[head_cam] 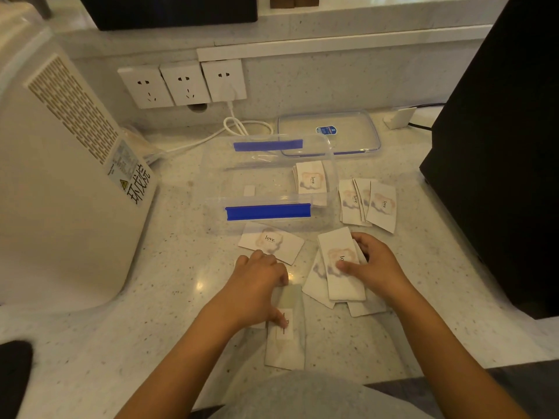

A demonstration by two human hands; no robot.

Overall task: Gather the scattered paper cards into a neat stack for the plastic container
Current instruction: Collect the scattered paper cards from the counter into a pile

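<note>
A pale speckled tabletop (pixel 181 297) carries everything, with a large white appliance (pixel 60 176) standing at its left side and a dark box (pixel 499 146) at its right. At the middle sits the clear plastic container (pixel 269 182) with blue latches, open, and a small stack of cards (pixel 311 178) lies in its right end; its clear lid (pixel 329 131) lies flat just behind it. Both bare forearms reach in from the lower edge, converging toward the middle. The right hand (pixel 375 264) is turned palm inward, thumb on top and fingers curled behind, holding a fanned bunch of cards (pixel 338 267) just off or on the surface (which one cannot be told). The left hand (pixel 260 285) lies palm down with fingers bent, its thumb pressing on a blurred card (pixel 286 343) near the front edge; whether it grips that card cannot be told. Another loose pile of cards (pixel 367 204) rests right of the container, and a single card printed "love" (pixel 270 241) lies just in front of it, beside the left fingertips.
</note>
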